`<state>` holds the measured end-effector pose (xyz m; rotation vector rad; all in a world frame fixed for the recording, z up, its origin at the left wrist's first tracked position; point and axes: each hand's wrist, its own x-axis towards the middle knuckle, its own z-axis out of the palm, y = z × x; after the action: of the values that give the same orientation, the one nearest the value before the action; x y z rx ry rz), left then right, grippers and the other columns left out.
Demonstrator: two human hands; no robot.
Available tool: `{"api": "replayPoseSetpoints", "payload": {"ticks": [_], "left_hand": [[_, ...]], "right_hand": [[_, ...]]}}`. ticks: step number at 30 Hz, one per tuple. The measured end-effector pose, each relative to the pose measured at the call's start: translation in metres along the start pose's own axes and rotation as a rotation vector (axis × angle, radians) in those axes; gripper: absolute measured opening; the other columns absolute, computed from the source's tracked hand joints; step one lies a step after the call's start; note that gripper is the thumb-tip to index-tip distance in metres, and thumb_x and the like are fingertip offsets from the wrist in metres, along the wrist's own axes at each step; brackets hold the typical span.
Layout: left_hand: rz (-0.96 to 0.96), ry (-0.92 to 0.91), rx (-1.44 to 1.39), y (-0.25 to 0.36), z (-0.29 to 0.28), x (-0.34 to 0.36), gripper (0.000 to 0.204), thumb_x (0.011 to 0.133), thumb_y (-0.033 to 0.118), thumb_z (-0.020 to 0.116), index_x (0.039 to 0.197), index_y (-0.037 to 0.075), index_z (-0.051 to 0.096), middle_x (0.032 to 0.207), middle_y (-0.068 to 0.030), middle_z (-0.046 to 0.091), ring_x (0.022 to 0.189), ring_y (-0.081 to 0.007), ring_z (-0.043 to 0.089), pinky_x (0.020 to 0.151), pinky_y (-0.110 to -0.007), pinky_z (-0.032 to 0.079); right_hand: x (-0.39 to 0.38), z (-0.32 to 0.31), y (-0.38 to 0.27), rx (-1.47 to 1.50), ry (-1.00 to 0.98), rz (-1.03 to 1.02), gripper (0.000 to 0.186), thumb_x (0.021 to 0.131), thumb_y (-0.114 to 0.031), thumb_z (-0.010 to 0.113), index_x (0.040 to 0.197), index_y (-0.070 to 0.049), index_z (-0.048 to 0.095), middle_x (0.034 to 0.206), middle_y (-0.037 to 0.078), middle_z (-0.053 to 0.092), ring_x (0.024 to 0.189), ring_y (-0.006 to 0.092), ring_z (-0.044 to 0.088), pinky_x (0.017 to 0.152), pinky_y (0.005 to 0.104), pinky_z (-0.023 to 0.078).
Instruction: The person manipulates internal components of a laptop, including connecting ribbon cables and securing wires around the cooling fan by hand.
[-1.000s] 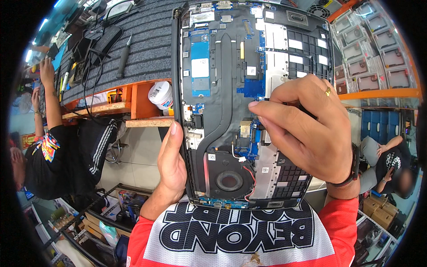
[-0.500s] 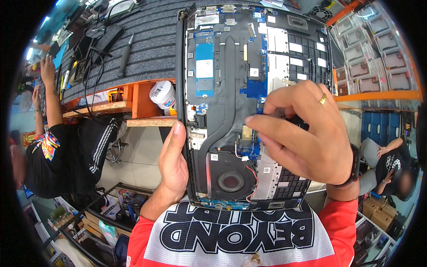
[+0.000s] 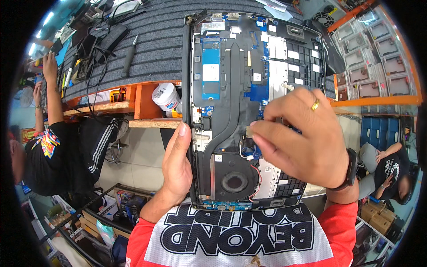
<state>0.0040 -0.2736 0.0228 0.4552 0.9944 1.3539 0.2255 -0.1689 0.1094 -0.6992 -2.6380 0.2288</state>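
Note:
An opened laptop (image 3: 224, 98) shows its black heat pipe, blue boards, a fan (image 3: 235, 181) with red wires and a blue storage stick (image 3: 211, 91). Along its lower left edge my left hand (image 3: 177, 167) grips it, thumb upright, other fingers mostly hidden. My right hand (image 3: 302, 142) is bent over the right middle of the board, index fingertip at a small tan patch (image 3: 248, 132) near a white connector (image 3: 249, 156). Its thumb is just below the index finger; what, if anything, lies between them is hidden.
A ridged grey workbench (image 3: 155, 49) holds cables, a grey-handled tool (image 3: 129, 60) and pens. A white tub (image 3: 164, 97) sits on its shelf. Clear bins (image 3: 369, 80) stand at right. One person (image 3: 66, 158) works at left; another (image 3: 387, 169) sits at right.
The laptop has shifted slightly right and down in the picture, and my left hand with it. My right hand has moved down along the board, fingertips still bent over it.

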Motion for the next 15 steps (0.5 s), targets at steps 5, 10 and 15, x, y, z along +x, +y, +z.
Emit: {"api": "replayPoseSetpoints", "payload": {"ticks": [5, 10, 15], "left_hand": [[-0.036, -0.186, -0.172, 0.0053, 0.0004, -0.0013, 0.063, 0.121, 0.042, 0.028, 0.157, -0.008, 0.045, 0.146, -0.0257, 0.065, 0.13, -0.0321, 0.071, 0.112, -0.046, 0.059], [-0.045, -0.147, -0.106, 0.0064, 0.0034, -0.0009, 0.065, 0.121, 0.043, 0.028, 0.158, -0.008, 0.044, 0.147, -0.0267, 0.064, 0.129, -0.0335, 0.071, 0.112, -0.048, 0.059], [-0.048, -0.137, -0.159, 0.0041, 0.0045, -0.0004, 0.065, 0.121, 0.042, 0.028, 0.159, -0.008, 0.043, 0.147, -0.0265, 0.064, 0.13, -0.0334, 0.07, 0.113, -0.048, 0.058]], "right_hand": [[0.0036, 0.0061, 0.0092, 0.093, 0.04, 0.051, 0.021, 0.078, -0.008, 0.089, 0.097, -0.01, 0.08, 0.098, 0.003, 0.065, 0.085, 0.0245, 0.064, 0.077, 0.0405, 0.048], [0.0061, 0.0045, 0.0077, 0.108, 0.055, 0.065, 0.02, 0.079, -0.007, 0.089, 0.097, -0.009, 0.08, 0.097, 0.004, 0.065, 0.084, 0.0245, 0.064, 0.077, 0.04, 0.048], [0.0047, 0.0044, 0.0099, 0.136, 0.061, 0.072, 0.02, 0.079, -0.006, 0.089, 0.097, -0.009, 0.08, 0.097, 0.005, 0.066, 0.084, 0.025, 0.065, 0.077, 0.0402, 0.049]]}}
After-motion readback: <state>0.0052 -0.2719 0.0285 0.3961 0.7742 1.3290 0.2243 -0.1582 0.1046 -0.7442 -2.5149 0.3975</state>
